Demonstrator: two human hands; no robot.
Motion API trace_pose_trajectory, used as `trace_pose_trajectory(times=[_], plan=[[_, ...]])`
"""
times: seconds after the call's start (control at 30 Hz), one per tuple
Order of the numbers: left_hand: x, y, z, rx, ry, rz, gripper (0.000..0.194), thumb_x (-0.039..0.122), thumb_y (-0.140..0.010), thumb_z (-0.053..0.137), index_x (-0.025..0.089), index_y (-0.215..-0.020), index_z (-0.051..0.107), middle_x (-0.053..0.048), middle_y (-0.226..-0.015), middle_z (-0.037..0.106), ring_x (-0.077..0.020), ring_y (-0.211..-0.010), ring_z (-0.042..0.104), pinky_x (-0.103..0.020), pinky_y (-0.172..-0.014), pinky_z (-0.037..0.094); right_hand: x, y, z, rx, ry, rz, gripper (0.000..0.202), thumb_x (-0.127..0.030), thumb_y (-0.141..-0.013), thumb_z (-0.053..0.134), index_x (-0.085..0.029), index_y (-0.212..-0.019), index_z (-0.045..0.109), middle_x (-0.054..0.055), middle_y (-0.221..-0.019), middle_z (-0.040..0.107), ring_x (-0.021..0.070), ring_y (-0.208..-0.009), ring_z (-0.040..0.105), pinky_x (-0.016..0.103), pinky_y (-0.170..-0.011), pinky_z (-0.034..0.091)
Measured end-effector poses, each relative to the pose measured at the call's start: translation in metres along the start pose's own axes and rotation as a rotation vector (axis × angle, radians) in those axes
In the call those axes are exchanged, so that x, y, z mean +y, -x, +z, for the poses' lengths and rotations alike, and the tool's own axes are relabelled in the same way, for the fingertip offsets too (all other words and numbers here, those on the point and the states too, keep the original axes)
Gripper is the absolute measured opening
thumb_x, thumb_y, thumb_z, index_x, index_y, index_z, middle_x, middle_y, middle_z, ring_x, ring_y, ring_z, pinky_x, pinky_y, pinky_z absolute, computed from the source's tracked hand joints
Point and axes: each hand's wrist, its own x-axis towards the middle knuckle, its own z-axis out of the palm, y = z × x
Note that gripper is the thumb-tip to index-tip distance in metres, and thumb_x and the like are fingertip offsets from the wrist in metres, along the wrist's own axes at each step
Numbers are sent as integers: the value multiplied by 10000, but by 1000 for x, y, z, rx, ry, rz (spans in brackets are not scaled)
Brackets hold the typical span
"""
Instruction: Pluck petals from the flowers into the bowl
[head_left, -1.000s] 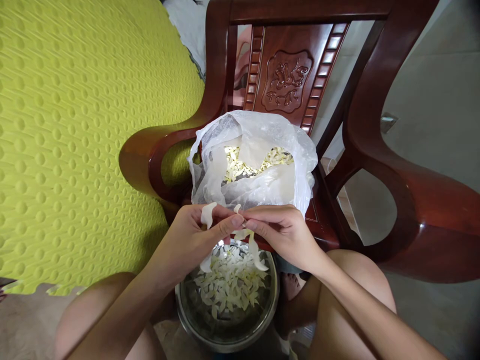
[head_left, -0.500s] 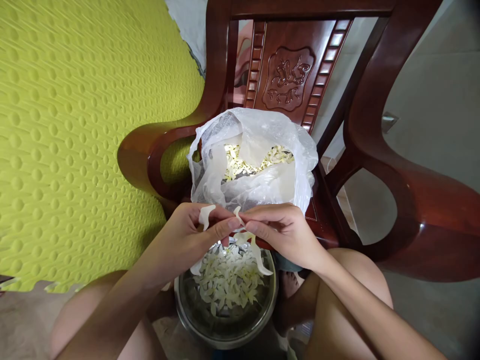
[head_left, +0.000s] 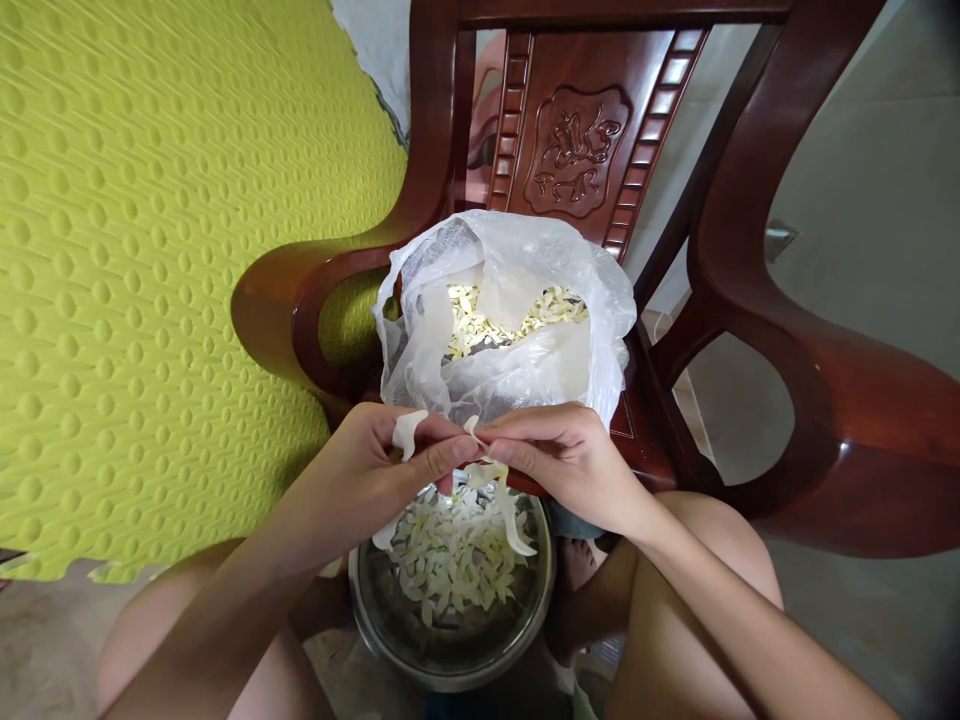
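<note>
Fingertips of my left hand (head_left: 397,460) and my right hand (head_left: 566,455) meet above a metal bowl (head_left: 450,675), both pinching small white petals or flowers (head_left: 474,432). One white piece (head_left: 409,432) also sits between fingers of my left hand. A long, curved pale piece (head_left: 514,520) hangs below my right fingertips. Many white flowers (head_left: 457,565) lie in the bowl. Just beyond my hands is an open white plastic bag (head_left: 517,375), with more pale yellowish flowers (head_left: 555,310) inside.
The bag rests on the seat of a dark red wooden chair (head_left: 574,150) with a carved back and curved arms. A yellow-green textured foam mat (head_left: 165,270) fills the left side. My knees (head_left: 712,560) flank the bowl.
Both hands stay together above the bowl. The hanging pale piece has shifted slightly left. The view has moved a little.
</note>
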Motion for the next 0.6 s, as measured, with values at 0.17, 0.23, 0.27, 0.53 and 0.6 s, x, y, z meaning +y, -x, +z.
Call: trace_pose_trajectory(times=[0.17,0.23,0.27,0.53,0.6], plan=[[-3,2,1,9,52,-19,262,357,-803,647,174,-616,663,40,-532,537,-70,-490,429,-167,-436,316,4,1,-1,-19,-69,35,154,-256,-880,631,-249,-971,754,13,-887,740,140,-777,678,251,-674,547],[-3,2,2,19,74,-22,203,357,-781,672,183,-678,701,40,-539,552,-70,-490,435,-164,-432,314,6,2,1,-8,-99,58,166,-292,-886,624,-246,-985,749,17,-880,730,127,-709,662,231,-583,537],[-2,2,3,28,82,-24,198,359,-770,683,182,-681,704,39,-540,557,-70,-490,438,-164,-431,316,6,2,2,-1,-107,70,176,-311,-888,621,-244,-991,746,20,-877,724,121,-679,651,218,-536,523],[3,1,4,58,8,-24,170,333,-776,670,186,-699,708,20,-581,622,-96,-540,512,-173,-481,377,2,5,9,32,-88,110,233,-332,-915,567,-211,-1024,735,23,-780,699,108,-578,610,203,-469,509],[4,1,5,72,-35,-21,151,320,-772,667,190,-712,717,17,-590,636,-97,-535,506,-173,-470,364,0,6,10,59,43,53,225,-284,-926,548,-197,-1031,727,18,-734,699,107,-552,610,211,-483,499]])
